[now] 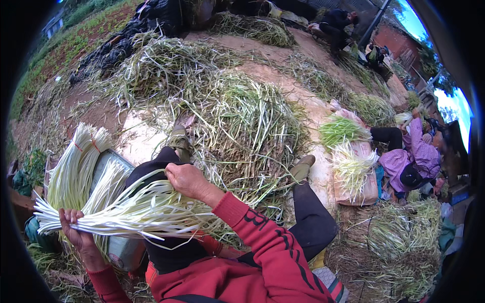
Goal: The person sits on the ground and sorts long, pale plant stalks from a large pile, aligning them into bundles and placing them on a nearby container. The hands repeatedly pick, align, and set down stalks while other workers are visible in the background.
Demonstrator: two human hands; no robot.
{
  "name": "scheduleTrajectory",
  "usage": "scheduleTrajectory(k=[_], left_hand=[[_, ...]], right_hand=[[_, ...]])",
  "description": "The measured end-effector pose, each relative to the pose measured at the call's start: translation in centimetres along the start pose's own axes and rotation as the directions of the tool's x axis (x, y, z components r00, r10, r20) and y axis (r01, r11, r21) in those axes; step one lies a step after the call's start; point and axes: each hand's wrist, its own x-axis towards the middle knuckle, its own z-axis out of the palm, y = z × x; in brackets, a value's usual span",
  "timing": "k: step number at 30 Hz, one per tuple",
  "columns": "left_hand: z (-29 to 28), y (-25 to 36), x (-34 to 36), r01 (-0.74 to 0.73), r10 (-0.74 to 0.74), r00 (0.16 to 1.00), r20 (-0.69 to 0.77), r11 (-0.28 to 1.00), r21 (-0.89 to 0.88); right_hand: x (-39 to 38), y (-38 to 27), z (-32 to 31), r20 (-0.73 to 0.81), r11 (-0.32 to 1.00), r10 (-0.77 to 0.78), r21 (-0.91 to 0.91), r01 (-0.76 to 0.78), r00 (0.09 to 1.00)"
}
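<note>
entry, read from the left edge across to the right.

tied bundles [76,161]: pale stalks standing against a grey metal tub [113,164] at the left edge of the ground, bound with red bands near the top.

our left hand [76,230]: palm up, fingers curled and clenched around the white root end of the loose bunch of stalks [131,212]. the cut tips fan out just beyond it to the left.

bunch of stalks: it lies across our lap, touching both hands. its long axis runs nearly level, white ends at the left, green tops trailing toward the lower middle. the left hand sits at the very end of that axis and carries the weight from below.

our right hand [187,179]: above the bunch near its middle, fingers bent down and gripping into the stalks from the top. so the bunch is held between one hand beneath and one above, set apart along its length.

our boots [179,141]: planted at the near edge of the large heap of untrimmed greens [242,126], which fills the middle of the ground.

sack [356,177]: right of the heap, with trimmed bunches laid on it.

another person in a purple checked shirt [419,151]: crouched at the right edge, beside the sack, hands well apart from ours.
</note>
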Motion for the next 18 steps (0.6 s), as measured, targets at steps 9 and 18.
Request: scheduleTrajectory(k=[9, 18], left_hand=[[6.5, -3.0, 1.7, -0.038, 0.031, 0.992, 0.122, 0.997, 0.062], [21.7, -13.1, 1.9, 0.167, -0.092, 0.854, 0.512, 0.981, -0.102]], right_hand=[[-4.9, 7.0, -8.4, -0.260, 0.824, 0.406, -0.311, -0.474, 0.876], [-8.8, 2.3, -1.0, 0.040, 0.985, -0.172, 0.021, 0.172, 0.984]])
